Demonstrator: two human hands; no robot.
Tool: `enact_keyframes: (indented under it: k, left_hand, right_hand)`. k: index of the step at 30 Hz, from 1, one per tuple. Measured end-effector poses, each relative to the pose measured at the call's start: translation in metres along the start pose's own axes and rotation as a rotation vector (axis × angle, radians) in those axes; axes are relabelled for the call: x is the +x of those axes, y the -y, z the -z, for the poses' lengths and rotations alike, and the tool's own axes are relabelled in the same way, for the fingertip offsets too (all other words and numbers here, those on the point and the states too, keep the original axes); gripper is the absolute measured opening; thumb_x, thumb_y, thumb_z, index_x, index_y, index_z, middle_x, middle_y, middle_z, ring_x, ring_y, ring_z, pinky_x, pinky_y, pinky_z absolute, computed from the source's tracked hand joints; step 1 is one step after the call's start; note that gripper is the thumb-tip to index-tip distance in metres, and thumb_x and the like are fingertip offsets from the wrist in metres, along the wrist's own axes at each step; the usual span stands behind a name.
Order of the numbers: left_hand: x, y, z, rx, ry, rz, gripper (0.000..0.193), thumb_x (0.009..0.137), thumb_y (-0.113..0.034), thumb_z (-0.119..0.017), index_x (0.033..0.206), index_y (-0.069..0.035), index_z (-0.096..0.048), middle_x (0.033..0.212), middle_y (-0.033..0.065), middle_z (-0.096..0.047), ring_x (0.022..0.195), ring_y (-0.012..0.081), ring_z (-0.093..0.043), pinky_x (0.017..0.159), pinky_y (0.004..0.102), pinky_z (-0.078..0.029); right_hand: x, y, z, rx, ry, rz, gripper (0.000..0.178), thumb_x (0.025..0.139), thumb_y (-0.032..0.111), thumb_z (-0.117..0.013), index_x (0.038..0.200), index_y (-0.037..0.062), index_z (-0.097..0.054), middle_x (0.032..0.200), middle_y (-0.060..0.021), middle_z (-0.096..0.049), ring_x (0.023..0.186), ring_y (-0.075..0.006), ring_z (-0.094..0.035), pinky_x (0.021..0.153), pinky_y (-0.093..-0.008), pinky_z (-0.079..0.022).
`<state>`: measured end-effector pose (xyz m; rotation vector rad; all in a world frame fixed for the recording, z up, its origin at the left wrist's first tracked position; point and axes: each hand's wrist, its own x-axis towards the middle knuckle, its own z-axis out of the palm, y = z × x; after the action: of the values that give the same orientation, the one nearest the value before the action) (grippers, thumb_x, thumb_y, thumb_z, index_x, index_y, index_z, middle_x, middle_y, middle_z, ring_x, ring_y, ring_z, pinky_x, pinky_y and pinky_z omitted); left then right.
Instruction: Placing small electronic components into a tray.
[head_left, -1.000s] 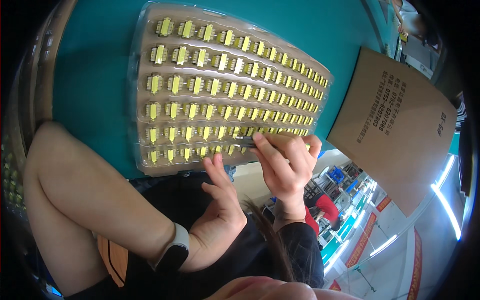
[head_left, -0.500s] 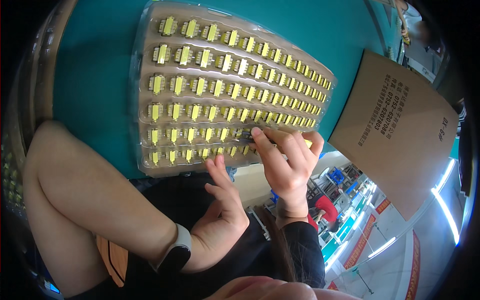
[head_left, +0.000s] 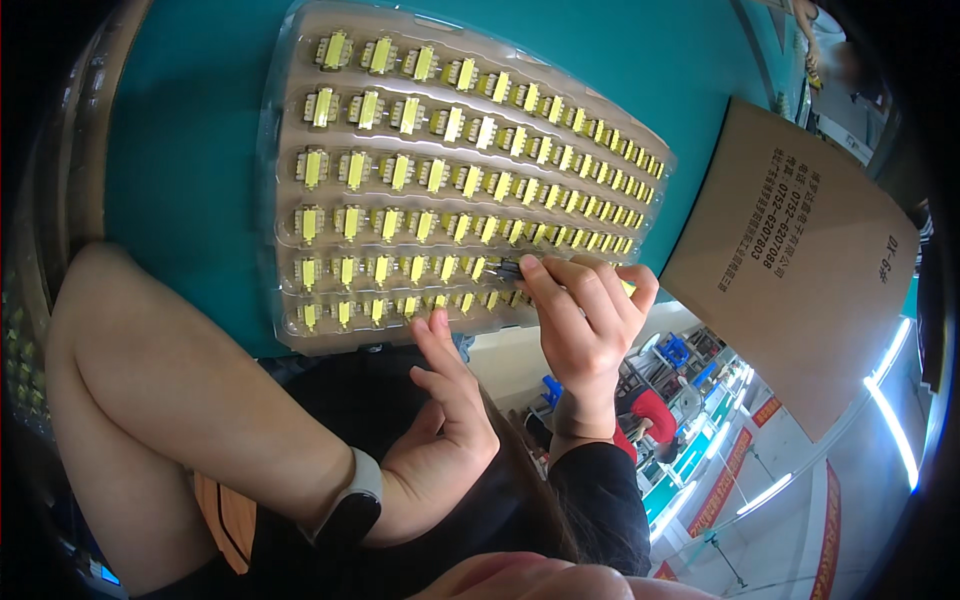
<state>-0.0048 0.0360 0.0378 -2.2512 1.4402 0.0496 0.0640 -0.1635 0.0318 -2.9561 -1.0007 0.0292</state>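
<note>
Small yellow-taped transformers (head_left: 400, 172) sit in rows in a clear plastic blister tray (head_left: 284, 130). My right hand (head_left: 590, 315) is closed on a dark, slim tool that looks like tweezers (head_left: 510, 270). Its tip reaches a transformer (head_left: 474, 267) in the second row from the near edge; whether it grips the part is too small to tell. My left hand (head_left: 445, 425) holds nothing, its fingers apart, with fingertips at the tray's near edge beside the nearest row. Behind my right fingers, part of the tray is hidden. A yellow bit shows beside that hand, its kind unclear.
The tray lies on a green table top (head_left: 185, 150). Right of it stands a brown cardboard box panel (head_left: 800, 260) with dark print. Beyond, a person in red (head_left: 655, 415) is among benches and blue stools. Another person's arm (head_left: 808, 45) shows at the far right.
My right hand has shifted slightly right with the tweezers, uncovering more of their dark shaft and the transformer near the tip. My left hand and the tray have stayed in place.
</note>
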Motion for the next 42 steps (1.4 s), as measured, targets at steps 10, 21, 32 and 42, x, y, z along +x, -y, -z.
enact_keyframes:
  k: [10, 21, 32, 42]
  left_hand:
    - [-0.001, 0.0, 0.0, -0.007, 0.003, -0.001, 0.036, 0.097, -0.014, -0.057, 0.117, 0.006, -0.079, 0.118, 0.0219, -0.082, 0.102, 0.0341, -0.082, 0.079, 0.0366, -0.062]
    - [0.005, -0.004, -0.001, 0.001, -0.016, 0.002, 0.032, 0.097, -0.009, -0.056, 0.115, 0.007, -0.077, 0.117, 0.0253, -0.081, 0.102, 0.037, -0.081, 0.081, 0.0372, -0.061]
    - [-0.003, 0.001, 0.0, 0.005, 0.026, -0.026, 0.032, 0.098, -0.009, -0.054, 0.114, 0.007, -0.077, 0.116, 0.0254, -0.081, 0.102, 0.0363, -0.082, 0.081, 0.0375, -0.061]
    - [0.001, -0.002, -0.001, 0.037, 0.004, 0.001, 0.032, 0.1, -0.01, -0.054, 0.114, 0.008, -0.076, 0.115, 0.0261, -0.081, 0.1, 0.0362, -0.082, 0.08, 0.0369, -0.062]
  right_hand:
    - [-0.001, 0.001, -0.002, 0.006, -0.02, -0.01, 0.032, 0.078, 0.013, -0.079, 0.11, 0.0111, -0.081, 0.101, 0.0029, -0.075, 0.09, -0.0124, -0.07, 0.092, -0.0371, -0.04]
    - [-0.005, -0.004, -0.002, 0.016, -0.032, -0.03, 0.031, 0.078, 0.012, -0.078, 0.108, 0.0109, -0.082, 0.099, 0.0028, -0.075, 0.088, -0.0126, -0.07, 0.092, -0.0371, -0.039]
    - [0.01, 0.01, 0.004, -0.049, 0.013, -0.013, 0.025, 0.079, 0.008, -0.086, 0.103, 0.0126, -0.083, 0.092, 0.0028, -0.073, 0.083, -0.0138, -0.069, 0.09, -0.0379, -0.041]
    - [-0.001, 0.005, 0.016, -0.052, 0.058, -0.046, 0.033, 0.081, 0.011, -0.079, 0.114, 0.0113, -0.08, 0.102, 0.0026, -0.069, 0.09, -0.0137, -0.068, 0.096, -0.0404, -0.042]
